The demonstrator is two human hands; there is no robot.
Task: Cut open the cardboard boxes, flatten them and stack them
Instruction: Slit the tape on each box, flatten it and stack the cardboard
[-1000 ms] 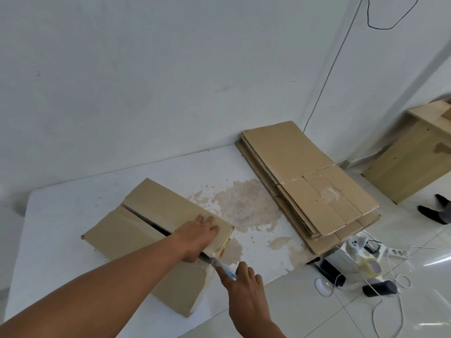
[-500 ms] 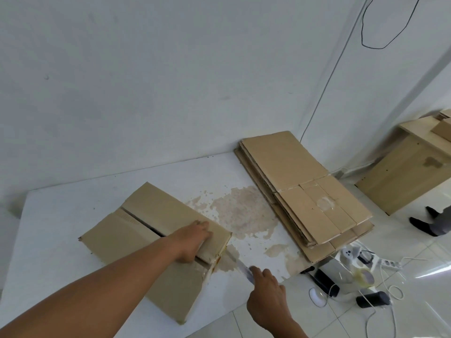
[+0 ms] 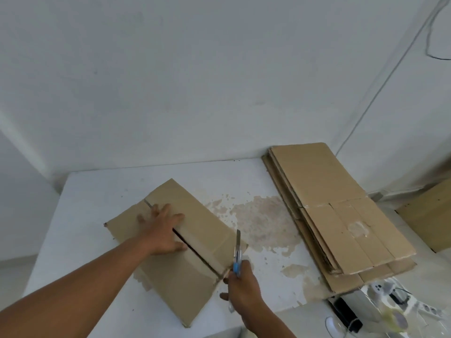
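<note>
The cardboard box [image 3: 195,215] lies left of centre on the white worktop [image 3: 97,191] with its top flaps down. Its long axis, marked by the centre seam, runs diagonally from far left to near right. The hands are apart.

- **Left hand:** the left hand [image 3: 163,230] lies flat across the middle of the seam, fingers straight and spread, pressing the flaps.
- **Right hand:** the right hand [image 3: 241,286] is curled round a blue-handled knife [image 3: 237,254] at the near-right end of the seam. The blade points away from the person. Whether the tip touches cardboard cannot be told.

The seam shows as a dark gap, so it is probably already cut. The right hand is nearer to the remaining end edge. The stack of flattened boxes [image 3: 329,191] lies well apart to the right.
</note>
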